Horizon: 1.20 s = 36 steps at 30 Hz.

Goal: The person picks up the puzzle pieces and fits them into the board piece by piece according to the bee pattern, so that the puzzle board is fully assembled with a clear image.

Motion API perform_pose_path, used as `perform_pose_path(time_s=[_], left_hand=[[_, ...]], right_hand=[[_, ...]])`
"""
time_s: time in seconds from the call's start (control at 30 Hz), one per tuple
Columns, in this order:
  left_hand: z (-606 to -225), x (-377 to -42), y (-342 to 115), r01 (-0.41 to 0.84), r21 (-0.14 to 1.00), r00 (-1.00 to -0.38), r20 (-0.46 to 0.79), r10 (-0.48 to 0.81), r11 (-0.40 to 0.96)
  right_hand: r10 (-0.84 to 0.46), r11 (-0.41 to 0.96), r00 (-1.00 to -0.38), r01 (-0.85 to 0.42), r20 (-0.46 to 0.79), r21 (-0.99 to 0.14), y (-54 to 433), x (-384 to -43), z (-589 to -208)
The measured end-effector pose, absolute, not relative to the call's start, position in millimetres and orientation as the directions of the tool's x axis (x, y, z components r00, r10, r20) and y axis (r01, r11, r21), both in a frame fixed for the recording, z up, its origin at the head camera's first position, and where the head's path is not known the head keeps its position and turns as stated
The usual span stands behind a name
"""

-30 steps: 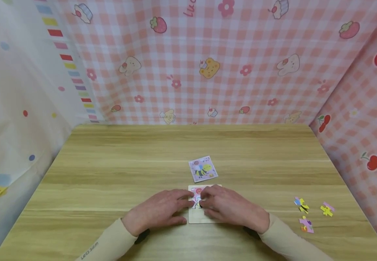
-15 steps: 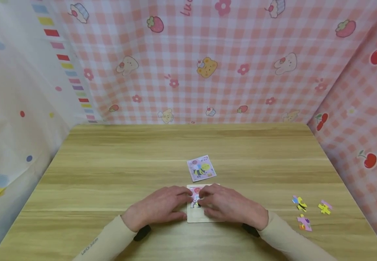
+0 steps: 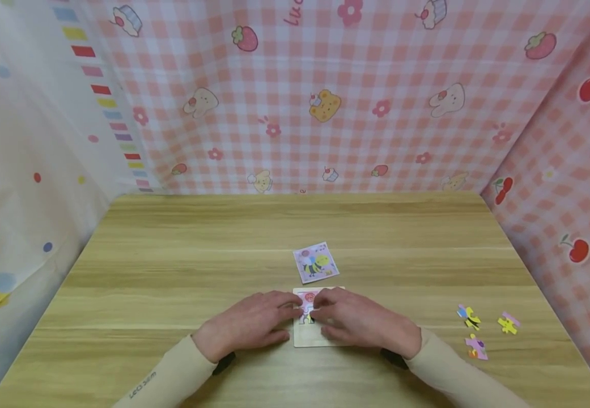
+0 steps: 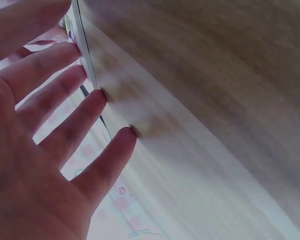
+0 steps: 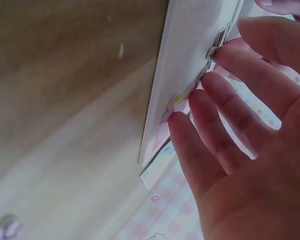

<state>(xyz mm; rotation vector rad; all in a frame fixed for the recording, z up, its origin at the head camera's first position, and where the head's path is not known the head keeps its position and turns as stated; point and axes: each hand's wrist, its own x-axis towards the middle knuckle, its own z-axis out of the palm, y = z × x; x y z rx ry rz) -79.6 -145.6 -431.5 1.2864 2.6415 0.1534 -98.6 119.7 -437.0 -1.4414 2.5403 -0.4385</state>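
A pale puzzle board [image 3: 307, 338] lies on the wooden table with puzzle pieces [image 3: 305, 311] set in its left part. My left hand [image 3: 250, 320] is at the board's left side, fingers fairly straight, some fingertips touching the edge; in the left wrist view its outer fingertips meet the tabletop. Over the board's right part, my right hand [image 3: 358, 319] reaches with lightly bent fingers. Its fingertips touch puzzle pieces [image 5: 177, 102] on the board in the right wrist view, pinching none that I can see. The hand hides part of the board.
Just beyond the board lies a square bee picture card [image 3: 316, 262], turned slightly. To the right are three loose pieces: a blue, yellow and black one [image 3: 470, 318], a yellow and pink one [image 3: 509, 323] and a purple one [image 3: 476, 347]. A checked curtain [image 3: 274, 85] hangs behind.
Both hands stay at the board with only slight finger shifts. The whole head view has moved a little; the loose pieces and card stay where they lie.
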Motion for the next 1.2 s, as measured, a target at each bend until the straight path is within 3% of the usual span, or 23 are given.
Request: perform_pose_path(time_s=[0.23,0.43,0.73,1.2], left_hand=[[-431,-83,-143,0.783,0.168,-0.589,-0.108,0.801,0.598],[-432,-84,-138,0.723,0.266,-0.642,-0.084,0.762,0.638],[-436,-80,-134,0.648,0.301,-0.711,-0.091,0.697,0.7],[-443,-80,-136,0.648,0.284,-0.72,-0.077,0.69,0.707]], right_hand=[[-0.88,0.455,-0.474,-0.843,-0.003,-0.285,117,-100,-434],[-0.878,0.464,-0.478,-0.828,-0.038,-0.313,116,-100,-433],[-0.835,0.531,-0.542,-0.749,-0.096,-0.395,116,-99,-431],[-0.812,0.543,-0.582,-0.729,-0.039,-0.417,120,-94,-436]])
